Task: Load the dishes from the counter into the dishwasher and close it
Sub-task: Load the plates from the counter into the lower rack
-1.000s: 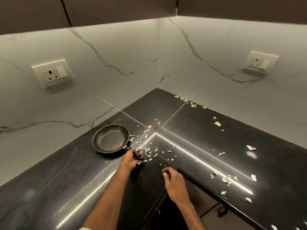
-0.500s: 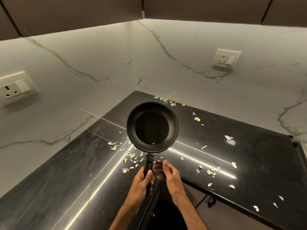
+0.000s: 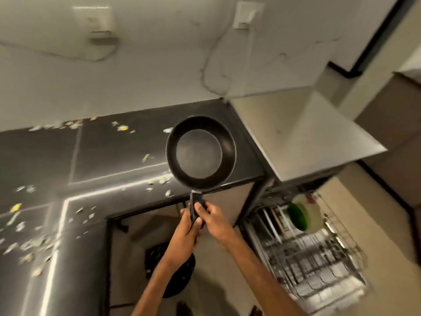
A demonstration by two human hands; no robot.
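A small black frying pan (image 3: 200,152) is held up in the air above the edge of the black counter (image 3: 95,151), its bowl facing me. Both hands are on its handle: my left hand (image 3: 185,231) grips it from below and my right hand (image 3: 210,216) holds it from the right, thumb on top. At the lower right the dishwasher's wire rack (image 3: 307,254) is pulled out. It holds a green plate (image 3: 297,216) standing in front of a white one (image 3: 313,215).
Pale vegetable scraps (image 3: 159,180) litter the counter. A grey appliance top (image 3: 303,133) stands right of the counter, above the rack. A dark round object (image 3: 169,270) lies on the floor below my arms. Two wall sockets (image 3: 248,14) sit on the marble backsplash.
The pan was lifted off the counter by my left hand, and my right hand joined on the handle. The view has swung right, bringing the open dishwasher rack into sight.
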